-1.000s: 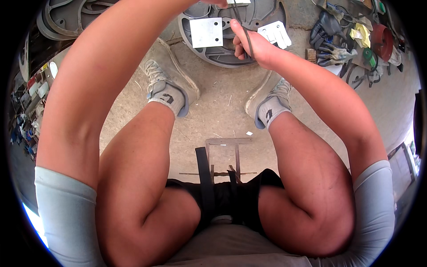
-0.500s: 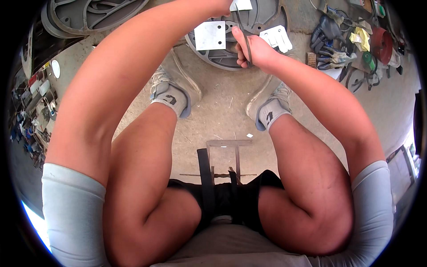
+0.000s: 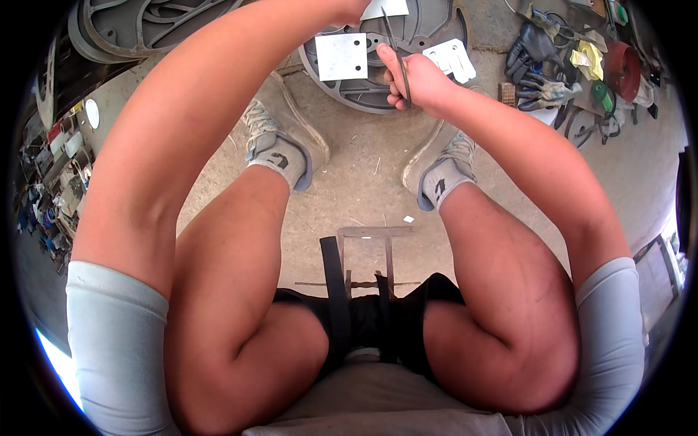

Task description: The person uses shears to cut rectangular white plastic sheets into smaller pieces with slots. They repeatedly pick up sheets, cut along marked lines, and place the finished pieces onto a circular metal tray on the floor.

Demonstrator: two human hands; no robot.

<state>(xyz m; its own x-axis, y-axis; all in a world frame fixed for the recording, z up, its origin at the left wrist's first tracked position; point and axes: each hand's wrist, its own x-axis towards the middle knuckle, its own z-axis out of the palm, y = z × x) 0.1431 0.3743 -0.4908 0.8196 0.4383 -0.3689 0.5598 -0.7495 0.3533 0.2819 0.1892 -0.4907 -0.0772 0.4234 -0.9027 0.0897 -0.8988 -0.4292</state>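
Observation:
Dark metal scissors (image 3: 404, 76) are in my right hand (image 3: 422, 81), whose fingers are closed round the handles with the thumb raised along them. Their blades point up to a white sheet piece (image 3: 385, 9) at the top edge. My left hand (image 3: 352, 13), partly cut off by that edge, pinches the left side of this piece. Below lies a grey round cast-metal wheel (image 3: 372, 102) with curved spokes. On it rest a white square piece with dark holes (image 3: 340, 57) and, to the right, a white piece with cut-outs (image 3: 452, 58).
My shoes (image 3: 291, 127) stand apart on the concrete floor, near the wheel. More cast wheels (image 3: 156, 25) lie at upper left. Gloves (image 3: 534, 54), crumpled yellow paper (image 3: 587, 59) and a red round part (image 3: 622, 73) are heaped at right. A metal frame (image 3: 378, 232) lies between my legs.
My left hand and the white piece have shifted slightly left together. The right hand with the scissors has barely moved.

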